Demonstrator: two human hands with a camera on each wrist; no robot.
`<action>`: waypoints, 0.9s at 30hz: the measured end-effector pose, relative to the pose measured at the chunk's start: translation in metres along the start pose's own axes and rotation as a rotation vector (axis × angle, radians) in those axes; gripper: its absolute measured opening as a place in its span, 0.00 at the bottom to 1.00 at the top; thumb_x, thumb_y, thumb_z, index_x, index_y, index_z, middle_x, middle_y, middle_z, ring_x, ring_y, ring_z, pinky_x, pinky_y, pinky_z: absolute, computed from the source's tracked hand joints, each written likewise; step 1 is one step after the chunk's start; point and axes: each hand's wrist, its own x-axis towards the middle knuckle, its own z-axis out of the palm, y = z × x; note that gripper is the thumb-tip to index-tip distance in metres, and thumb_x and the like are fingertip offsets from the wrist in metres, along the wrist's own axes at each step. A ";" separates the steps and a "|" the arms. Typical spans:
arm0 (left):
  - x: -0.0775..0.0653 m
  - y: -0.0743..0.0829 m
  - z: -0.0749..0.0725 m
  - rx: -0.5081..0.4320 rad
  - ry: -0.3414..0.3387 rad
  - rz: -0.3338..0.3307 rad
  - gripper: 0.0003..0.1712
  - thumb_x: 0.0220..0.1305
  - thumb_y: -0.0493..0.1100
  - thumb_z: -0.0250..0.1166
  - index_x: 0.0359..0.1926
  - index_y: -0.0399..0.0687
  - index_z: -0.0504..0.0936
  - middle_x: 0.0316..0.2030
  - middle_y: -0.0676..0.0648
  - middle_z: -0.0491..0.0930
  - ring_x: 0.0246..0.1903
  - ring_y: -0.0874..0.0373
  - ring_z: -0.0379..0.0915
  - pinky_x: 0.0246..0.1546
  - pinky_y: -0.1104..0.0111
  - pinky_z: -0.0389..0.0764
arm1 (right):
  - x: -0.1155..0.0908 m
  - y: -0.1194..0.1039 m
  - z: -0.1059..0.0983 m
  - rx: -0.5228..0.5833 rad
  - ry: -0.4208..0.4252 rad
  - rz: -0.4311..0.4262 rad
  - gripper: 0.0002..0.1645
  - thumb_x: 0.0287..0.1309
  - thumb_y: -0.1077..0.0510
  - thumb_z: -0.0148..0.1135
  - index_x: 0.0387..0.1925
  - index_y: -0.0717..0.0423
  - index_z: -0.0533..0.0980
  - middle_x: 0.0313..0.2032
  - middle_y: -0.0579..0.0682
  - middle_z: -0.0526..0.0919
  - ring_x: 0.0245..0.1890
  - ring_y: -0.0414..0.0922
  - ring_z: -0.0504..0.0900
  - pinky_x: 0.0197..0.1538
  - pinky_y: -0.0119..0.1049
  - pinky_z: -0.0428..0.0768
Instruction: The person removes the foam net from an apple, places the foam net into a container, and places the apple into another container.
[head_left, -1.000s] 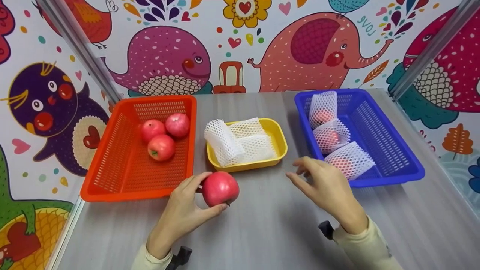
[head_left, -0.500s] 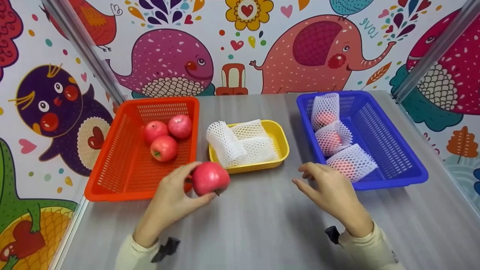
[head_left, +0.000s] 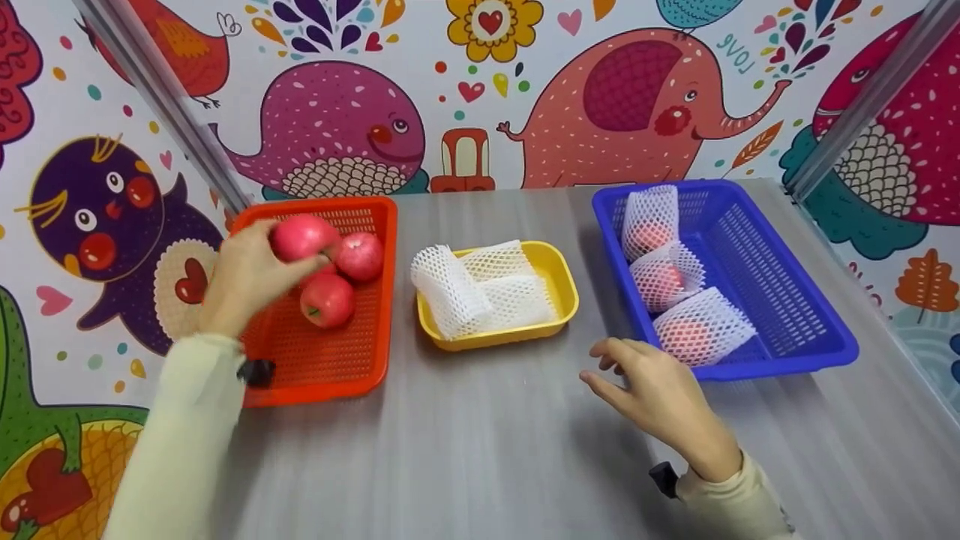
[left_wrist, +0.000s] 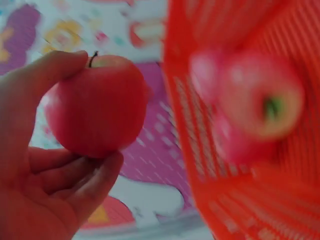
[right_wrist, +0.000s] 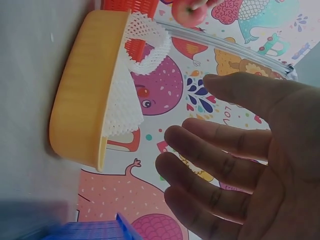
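Note:
My left hand (head_left: pixel 251 274) grips a red apple (head_left: pixel 304 237) over the orange basket (head_left: pixel 315 379). In the left wrist view, thumb and fingers curl round that apple (left_wrist: pixel 100 107), its stem by the thumb. Below it in the basket lie other apples; one (head_left: pixel 328 300) shows its stem, another (head_left: pixel 361 256) sits to its right, and a third is mostly hidden behind the held one. My right hand (head_left: pixel 654 390) holds nothing, its fingers loosely bent, close to the front left corner of the blue basket (head_left: pixel 795 364).
A yellow tray (head_left: pixel 562 281) in the middle holds several white foam net sleeves (head_left: pixel 450 289). Along the left side of the blue basket lie 3 apples in foam nets, the nearest a netted apple (head_left: pixel 701 330). Patterned panels stand behind and at both sides.
My left hand has carried the apple from in front of the yellow tray leftward and back, over the orange basket. The right hand has barely moved.

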 end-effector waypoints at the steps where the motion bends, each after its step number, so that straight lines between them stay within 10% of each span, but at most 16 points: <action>1: 0.009 -0.007 -0.001 0.029 0.003 -0.009 0.50 0.53 0.64 0.74 0.62 0.29 0.70 0.50 0.29 0.76 0.46 0.36 0.74 0.47 0.42 0.76 | -0.001 0.000 0.001 0.003 -0.001 0.001 0.15 0.52 0.50 0.77 0.38 0.50 0.82 0.31 0.44 0.84 0.29 0.41 0.83 0.32 0.36 0.81; 9: 0.043 -0.050 0.005 0.197 -0.128 -0.148 0.36 0.56 0.60 0.70 0.40 0.26 0.77 0.35 0.29 0.76 0.31 0.37 0.73 0.29 0.49 0.77 | -0.008 0.004 0.003 0.016 -0.005 0.014 0.15 0.51 0.50 0.78 0.38 0.49 0.82 0.31 0.43 0.84 0.30 0.39 0.83 0.32 0.36 0.81; 17: 0.038 -0.059 0.008 0.235 -0.191 -0.220 0.44 0.56 0.55 0.69 0.53 0.17 0.65 0.43 0.20 0.70 0.40 0.28 0.70 0.40 0.40 0.76 | -0.008 0.005 0.001 0.029 -0.024 0.028 0.14 0.53 0.50 0.77 0.38 0.48 0.82 0.32 0.41 0.84 0.31 0.38 0.83 0.32 0.35 0.82; 27: 0.025 -0.070 0.034 0.327 -0.357 -0.210 0.28 0.47 0.45 0.68 0.43 0.25 0.75 0.38 0.24 0.67 0.40 0.27 0.61 0.40 0.39 0.72 | -0.010 0.007 0.001 0.052 -0.032 0.003 0.13 0.56 0.49 0.75 0.39 0.47 0.81 0.33 0.42 0.84 0.30 0.38 0.82 0.32 0.35 0.81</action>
